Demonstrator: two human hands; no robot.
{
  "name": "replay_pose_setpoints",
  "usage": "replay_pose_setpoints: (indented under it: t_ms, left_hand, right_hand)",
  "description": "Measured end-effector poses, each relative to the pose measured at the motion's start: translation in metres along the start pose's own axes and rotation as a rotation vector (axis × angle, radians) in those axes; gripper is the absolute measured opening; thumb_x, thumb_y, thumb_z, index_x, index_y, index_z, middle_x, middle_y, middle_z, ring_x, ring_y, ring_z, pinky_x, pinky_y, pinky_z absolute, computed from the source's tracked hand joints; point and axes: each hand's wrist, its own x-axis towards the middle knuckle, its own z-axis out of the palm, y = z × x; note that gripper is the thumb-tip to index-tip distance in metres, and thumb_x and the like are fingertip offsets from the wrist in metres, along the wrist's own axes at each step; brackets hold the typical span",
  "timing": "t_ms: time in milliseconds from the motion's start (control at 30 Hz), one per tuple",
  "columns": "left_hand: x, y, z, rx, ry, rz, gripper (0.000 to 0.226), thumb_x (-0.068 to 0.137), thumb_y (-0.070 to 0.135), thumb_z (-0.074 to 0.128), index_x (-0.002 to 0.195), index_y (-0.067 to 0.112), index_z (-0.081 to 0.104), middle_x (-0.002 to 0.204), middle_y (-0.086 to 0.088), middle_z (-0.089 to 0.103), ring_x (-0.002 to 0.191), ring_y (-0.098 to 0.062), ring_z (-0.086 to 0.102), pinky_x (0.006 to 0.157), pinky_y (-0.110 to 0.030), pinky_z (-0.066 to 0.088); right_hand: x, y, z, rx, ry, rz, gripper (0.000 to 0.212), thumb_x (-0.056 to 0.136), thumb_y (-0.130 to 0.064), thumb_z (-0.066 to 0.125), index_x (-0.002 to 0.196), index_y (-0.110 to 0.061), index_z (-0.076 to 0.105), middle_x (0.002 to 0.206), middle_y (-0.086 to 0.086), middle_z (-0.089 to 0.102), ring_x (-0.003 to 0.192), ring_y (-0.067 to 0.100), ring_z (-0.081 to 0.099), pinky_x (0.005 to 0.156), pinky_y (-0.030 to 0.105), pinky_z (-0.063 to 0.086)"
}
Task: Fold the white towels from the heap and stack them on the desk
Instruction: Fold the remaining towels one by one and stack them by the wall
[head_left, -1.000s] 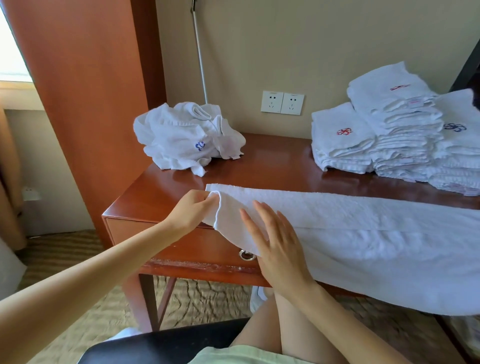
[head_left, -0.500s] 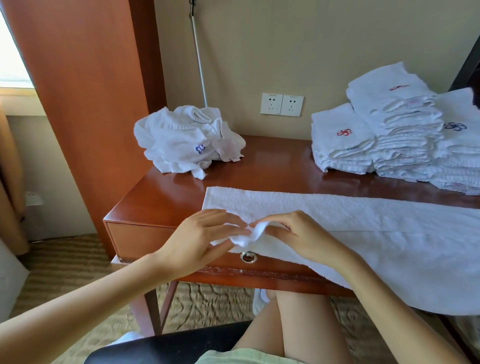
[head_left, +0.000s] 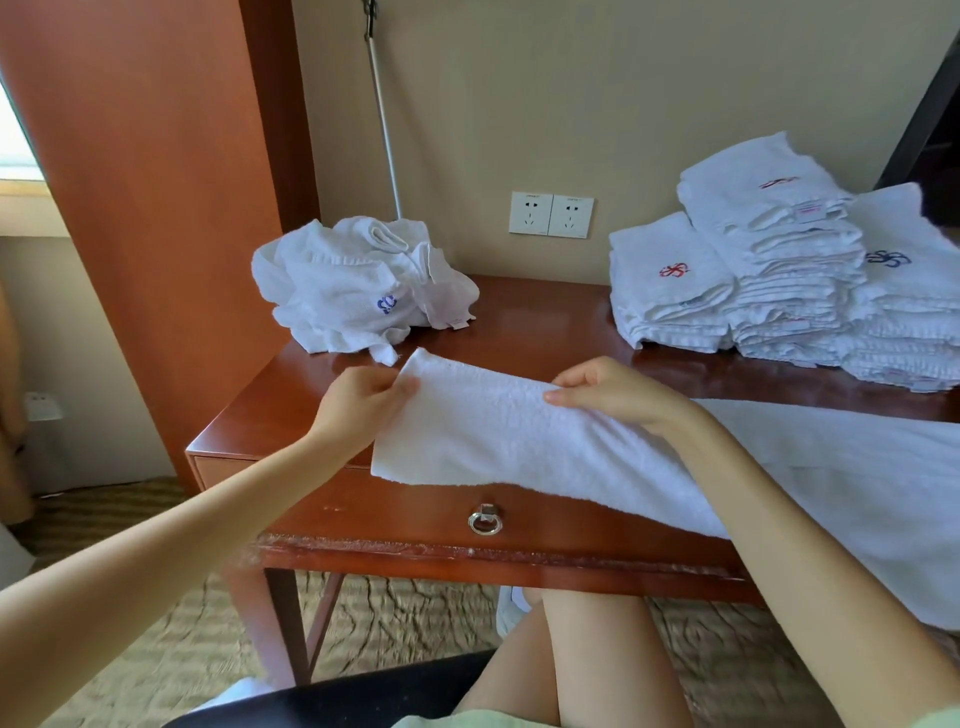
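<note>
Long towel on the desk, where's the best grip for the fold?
Long towel: likely the left short end, pinched along the upper edge, coming from the near side, as the left hand and right hand do. That end is free; the rest lies flat rightward.

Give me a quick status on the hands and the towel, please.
Left hand pinches towel at left corner; right hand grips its far edge; that end raised above desk. Heap back left, folded stacks back right, both clear.

Spread towel (head_left: 519, 436): one, front edge of tabletop (head_left: 545, 322).
Heap of unfolded towels (head_left: 358, 286): one, back left corner.
Stacks of folded towels (head_left: 779, 260): three, back right corner.
Hands: two, left hand (head_left: 358, 400) and right hand (head_left: 618, 395).
Wall sockets (head_left: 550, 214): two.
Drawer ring pull (head_left: 484, 519): one.
</note>
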Motion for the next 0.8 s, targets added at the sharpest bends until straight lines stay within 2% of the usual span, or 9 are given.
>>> replay_pose_setpoints:
  t_ms: [67,133,200,333,433,533,667,733,800]
  left_hand:
    - [0.015,-0.003,0.002,0.112,0.039,0.0,0.017,0.092,0.03,0.059,0.085,0.017,0.067,0.086,-0.003,0.069,0.079,-0.024,0.065,0.065,-0.036,0.05]
    - [0.025,-0.008,0.004,0.271,0.073,-0.012,0.014,0.091,0.031,0.06,0.081,0.021,0.061,0.083,0.004,0.063,0.076,-0.019,0.058,0.058,-0.029,0.039]
    - [0.032,-0.015,0.007,0.425,0.065,-0.028,0.013,0.09,0.033,0.059,0.087,0.021,0.061,0.086,0.005,0.062,0.081,-0.019,0.057,0.063,-0.029,0.039]
    - [0.035,-0.019,0.014,0.571,0.06,0.034,0.024,0.089,0.034,0.06,0.107,0.018,0.058,0.104,0.0,0.06,0.098,-0.024,0.057,0.078,-0.036,0.043]
    - [0.035,-0.009,0.018,0.676,0.058,0.197,0.048,0.087,0.022,0.064,0.131,0.022,0.048,0.128,-0.006,0.048,0.121,-0.028,0.046,0.1,-0.043,0.035]
    - [0.033,0.015,0.033,0.837,-0.042,0.368,0.058,0.086,0.02,0.063,0.14,0.025,0.041,0.14,-0.004,0.037,0.131,-0.026,0.037,0.112,-0.042,0.024]
    - [0.015,0.053,0.085,0.725,-0.188,0.706,0.043,0.091,0.026,0.06,0.133,0.025,0.053,0.137,0.001,0.046,0.127,-0.023,0.044,0.11,-0.036,0.027]
    - [0.001,0.067,0.12,0.674,-0.256,0.93,0.037,0.091,0.024,0.058,0.128,0.026,0.058,0.133,0.0,0.052,0.121,-0.025,0.052,0.106,-0.038,0.035]
    - [-0.011,0.081,0.155,0.646,-0.282,1.123,0.034,0.09,0.026,0.053,0.122,0.025,0.062,0.125,-0.002,0.059,0.108,-0.025,0.061,0.094,-0.037,0.048]
  right_hand:
    - [0.019,-0.001,0.002,0.007,0.017,0.054,0.023,0.09,-0.034,0.066,0.093,-0.012,0.074,0.08,0.005,0.054,0.077,0.017,0.047,0.071,0.027,0.036]
    - [0.034,0.002,0.007,0.022,0.028,0.101,0.021,0.09,-0.033,0.067,0.102,-0.018,0.073,0.092,-0.004,0.062,0.09,0.01,0.054,0.075,0.02,0.038]
    - [0.045,0.008,0.015,0.01,0.039,0.123,0.023,0.088,-0.03,0.068,0.106,-0.015,0.072,0.104,-0.005,0.066,0.102,0.008,0.057,0.081,0.019,0.041]
    - [0.05,0.016,0.026,-0.077,0.153,0.146,0.021,0.081,-0.036,0.075,0.092,-0.018,0.072,0.091,-0.008,0.066,0.087,0.009,0.06,0.073,0.022,0.046]
    - [0.038,0.016,0.021,-0.2,0.192,0.176,0.026,0.074,-0.047,0.077,0.084,-0.025,0.068,0.09,-0.012,0.066,0.086,0.009,0.062,0.078,0.029,0.051]
    - [0.014,0.02,0.008,-0.231,0.167,0.184,0.024,0.073,-0.047,0.077,0.083,-0.027,0.068,0.089,-0.013,0.066,0.088,0.013,0.064,0.078,0.031,0.052]
    - [-0.032,0.041,-0.007,-0.13,0.208,0.149,0.02,0.074,-0.036,0.079,0.087,-0.024,0.069,0.081,-0.007,0.069,0.07,0.013,0.065,0.066,0.032,0.051]
    - [-0.056,0.06,-0.016,-0.079,0.29,0.127,0.016,0.074,-0.033,0.08,0.086,-0.027,0.071,0.077,-0.007,0.069,0.07,0.009,0.064,0.073,0.034,0.053]
    - [-0.08,0.08,-0.029,-0.038,0.357,0.137,0.015,0.075,-0.028,0.079,0.087,-0.028,0.071,0.079,-0.005,0.07,0.076,0.01,0.066,0.08,0.035,0.054]
